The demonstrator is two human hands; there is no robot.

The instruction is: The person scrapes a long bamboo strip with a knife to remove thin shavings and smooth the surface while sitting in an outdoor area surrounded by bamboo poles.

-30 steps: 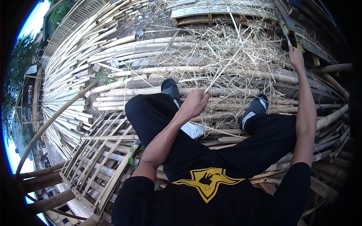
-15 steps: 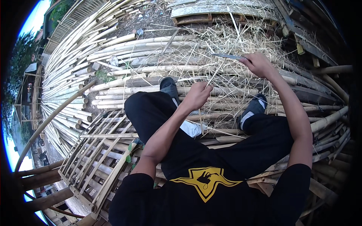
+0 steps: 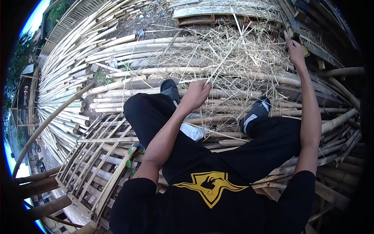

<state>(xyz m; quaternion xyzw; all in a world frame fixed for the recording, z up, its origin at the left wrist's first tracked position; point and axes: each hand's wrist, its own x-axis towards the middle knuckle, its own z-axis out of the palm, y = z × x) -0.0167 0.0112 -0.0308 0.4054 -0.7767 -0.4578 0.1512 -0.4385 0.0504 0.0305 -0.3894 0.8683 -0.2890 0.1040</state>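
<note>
My left hand (image 3: 196, 94) is closed around the near end of a thin bamboo strip (image 3: 223, 59), held in front of my left knee. The strip slants up and away to the right, over the shavings. My right hand (image 3: 296, 53) is stretched far out to the right, beside the stacked timber, apart from the strip. Its fingers are wrapped round the knife, whose blade is hard to make out against the wood behind. Pale bamboo shavings (image 3: 249, 50) lie heaped beneath the strip.
Bamboo poles (image 3: 144, 72) lie under and ahead of my feet, with more fanned out at left. A slatted bamboo frame (image 3: 102, 156) stands beside my left leg. A wooden pallet (image 3: 230, 13) lies at the far side; timber (image 3: 325, 52) is stacked at right.
My right hand has swung up and away to the right with the knife, off the strip. My left hand, still gripping the strip, has shifted slightly left.
</note>
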